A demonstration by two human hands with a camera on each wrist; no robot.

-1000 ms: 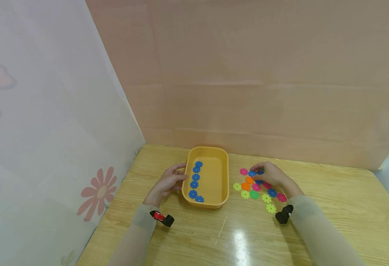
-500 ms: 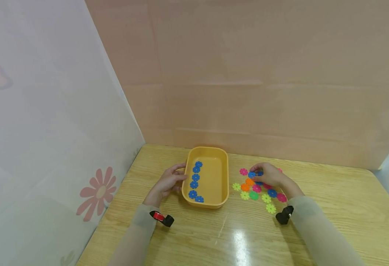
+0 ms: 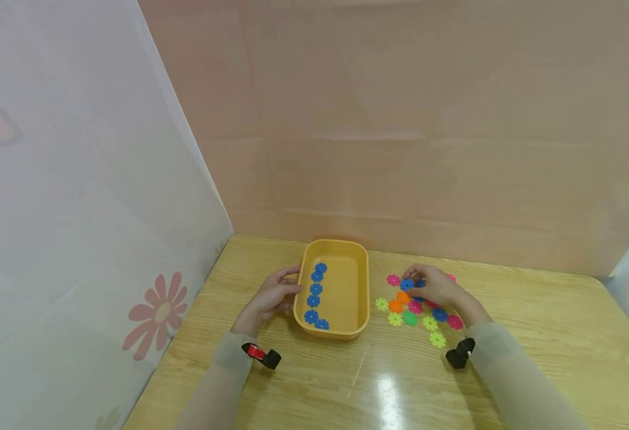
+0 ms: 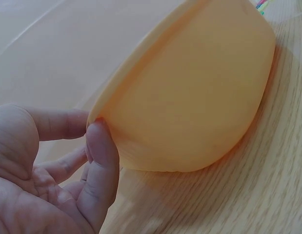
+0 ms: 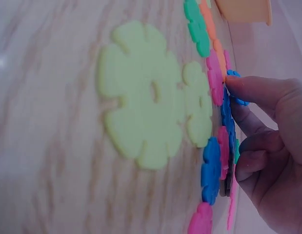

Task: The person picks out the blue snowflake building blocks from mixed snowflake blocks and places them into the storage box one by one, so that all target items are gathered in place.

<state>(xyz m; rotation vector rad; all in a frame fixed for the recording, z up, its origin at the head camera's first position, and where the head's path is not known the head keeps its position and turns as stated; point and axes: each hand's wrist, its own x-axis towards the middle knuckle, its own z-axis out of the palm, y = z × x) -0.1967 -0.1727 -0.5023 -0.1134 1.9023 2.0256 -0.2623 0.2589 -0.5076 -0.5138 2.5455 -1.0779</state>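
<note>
My left hand [image 3: 268, 300] is at the left side of a yellow plastic tray [image 3: 365, 292], its thumb and a finger pinching the rim; the left wrist view shows the tray's outer wall [image 4: 190, 92] close up. Inside the tray a row of blue flower-shaped discs [image 3: 315, 288] runs along the left side. To the tray's right, my right hand [image 3: 437, 285] pinches a blue flower-shaped disc [image 3: 407, 285] between thumb and fingertip. In the right wrist view this blue disc [image 5: 237, 87] is partly covered by the thumb. More blue discs [image 3: 419, 285] lie partly hidden under that hand.
Around the right hand lie loose flower discs: orange [image 3: 395, 306], green [image 3: 410, 319], pink [image 3: 393, 280] and several yellow-green ones [image 3: 437, 340]. A pinkish-brown wall covering [image 3: 400, 179] rises behind the wooden table [image 3: 314, 382], and a pale flowered one [image 3: 132, 209] stands at the left.
My right fingers have closed on the blue disc at nearly the same spot. A green piece seen by that hand a second ago is now hidden. My left hand and the tray stay put.
</note>
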